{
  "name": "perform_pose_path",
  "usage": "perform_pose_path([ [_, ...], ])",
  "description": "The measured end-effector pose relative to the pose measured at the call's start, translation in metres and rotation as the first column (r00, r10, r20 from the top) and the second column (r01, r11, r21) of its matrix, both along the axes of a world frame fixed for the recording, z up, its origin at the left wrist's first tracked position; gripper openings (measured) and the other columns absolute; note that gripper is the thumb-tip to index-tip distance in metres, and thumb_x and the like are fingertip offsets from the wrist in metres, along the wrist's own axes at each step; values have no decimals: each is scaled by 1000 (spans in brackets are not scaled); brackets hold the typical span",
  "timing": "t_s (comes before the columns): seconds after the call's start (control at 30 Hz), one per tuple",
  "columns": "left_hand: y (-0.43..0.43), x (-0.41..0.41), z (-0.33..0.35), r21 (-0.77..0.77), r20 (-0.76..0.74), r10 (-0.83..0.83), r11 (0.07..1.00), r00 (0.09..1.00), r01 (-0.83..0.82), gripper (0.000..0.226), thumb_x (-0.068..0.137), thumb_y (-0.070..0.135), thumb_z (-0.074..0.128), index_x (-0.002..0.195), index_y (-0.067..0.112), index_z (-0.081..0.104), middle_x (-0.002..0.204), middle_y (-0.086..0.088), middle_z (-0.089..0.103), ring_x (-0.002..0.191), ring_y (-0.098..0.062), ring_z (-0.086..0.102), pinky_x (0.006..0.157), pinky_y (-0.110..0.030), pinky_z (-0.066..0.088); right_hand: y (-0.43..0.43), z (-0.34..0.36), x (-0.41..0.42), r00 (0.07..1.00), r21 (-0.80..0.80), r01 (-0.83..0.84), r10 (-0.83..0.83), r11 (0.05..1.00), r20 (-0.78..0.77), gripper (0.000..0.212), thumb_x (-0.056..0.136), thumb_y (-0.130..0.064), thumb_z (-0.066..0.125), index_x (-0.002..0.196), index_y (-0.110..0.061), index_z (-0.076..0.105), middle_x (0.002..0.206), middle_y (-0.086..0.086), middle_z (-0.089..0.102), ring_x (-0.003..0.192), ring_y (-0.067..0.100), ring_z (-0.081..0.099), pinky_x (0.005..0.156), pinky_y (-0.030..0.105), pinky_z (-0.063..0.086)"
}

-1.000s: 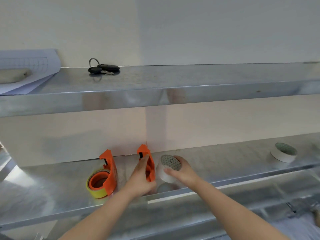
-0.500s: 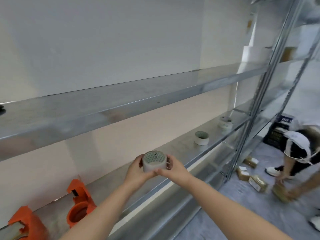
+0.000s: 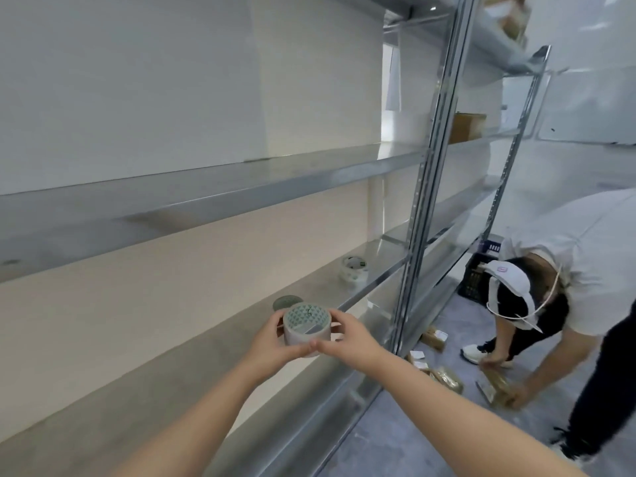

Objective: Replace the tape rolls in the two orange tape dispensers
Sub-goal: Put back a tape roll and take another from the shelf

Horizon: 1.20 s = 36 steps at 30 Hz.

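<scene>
Over the lower shelf [image 3: 192,359], both hands hold one tape roll [image 3: 307,328] between them. The left hand [image 3: 266,342] cups its left side and the right hand [image 3: 351,339] its right, fingers curled round the wall and thumbs meeting at the near bottom edge. The roll's axis stands tilted, its open core with the patterned inner face turned up toward the camera; a loose end of tape seems to lie on the near wall, though I cannot tell for sure.

No orange dispenser is in view, so I cannot tell from this moment which way either lies from the hands; neither hand can be called nearer. As I judge it, the coming move turns on bringing the roll to a dispenser's hub with the core lined up on it, and the head will have to turn to find one.

Just behind the held roll, a second roll [image 3: 286,302] lies flat on the shelf, mostly hidden. Farther right along the same shelf stands a third roll [image 3: 353,270], well apart from the hands. Beyond the rack, another person [image 3: 564,270] bends over packets [image 3: 447,380] on the floor.
</scene>
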<state>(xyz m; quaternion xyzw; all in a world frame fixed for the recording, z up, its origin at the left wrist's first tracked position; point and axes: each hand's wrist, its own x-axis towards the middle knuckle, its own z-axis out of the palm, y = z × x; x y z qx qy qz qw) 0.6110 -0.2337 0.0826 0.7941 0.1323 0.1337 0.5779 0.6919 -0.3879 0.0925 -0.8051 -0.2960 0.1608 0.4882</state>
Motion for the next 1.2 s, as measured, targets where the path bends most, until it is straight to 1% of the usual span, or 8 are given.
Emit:
perform_pose_path([
  [0.13,-15,64,-6,38,-63,59,998,996,-57,86,45,34,91,116,14,47,115,-2,61,112,-20,58,94,-30,48,-12,-1,71,999,-102,-34,38,994,38,74,67,-35,76,134,-21,47,129,-4,58,117,15,55,99,32,47],
  [0.3,-11,122,-11,96,-115,123,989,986,-112,102,46,32,92,131,12,39,120,-1,56,114,-19,56,102,-34,46,-1,-8,136,995,-138,-95,96,986,-2,74,71,-27,76,137,-18,43,131,-2,58,119,16,53,102,29,43],
  [0.53,3,211,-34,236,-126,182,960,975,-149,72,57,30,85,115,21,43,106,9,53,101,-11,53,82,-24,42,30,-40,228,992,-179,-128,122,976,-41,72,71,-15,76,136,-16,43,125,-3,56,121,15,51,102,30,42],
  [0.67,17,256,-57,302,-233,266,934,936,-190,83,53,38,81,123,21,40,118,1,59,108,-21,58,91,-35,49,50,-60,269,990,-212,-140,136,967,-31,74,68,-12,76,134,-11,44,130,6,57,121,22,54,103,34,46],
  [0.77,24,279,-73,407,-340,317,898,885,-166,88,60,42,75,132,17,32,131,-3,56,124,-23,50,116,-41,24,60,-71,289,988,-241,-157,153,958,-36,69,68,-10,73,131,-9,45,127,10,58,119,24,55,103,37,46],
  [0.87,25,290,-82,535,-411,376,837,830,-114,95,60,53,72,136,17,27,132,-1,55,129,-18,46,120,-45,1,63,-81,302,980,-255,-200,199,946,-29,66,69,-9,73,129,-7,47,125,10,58,116,23,56,101,35,47],
  [1.07,25,293,-88,686,-452,456,727,766,-28,93,65,64,61,139,19,28,137,-3,49,134,-19,40,119,-50,-7,67,-88,314,949,-260,-316,306,912,-80,55,79,-5,64,131,-6,45,125,15,60,117,27,57,100,32,47],
  [1.2,16,296,-83,678,-521,461,735,719,20,99,73,63,57,147,14,14,154,-7,28,148,-24,12,117,-52,-11,61,-83,320,917,-338,-395,388,854,-91,71,84,-6,62,144,-6,25,135,14,53,123,27,53,94,19,41],
])
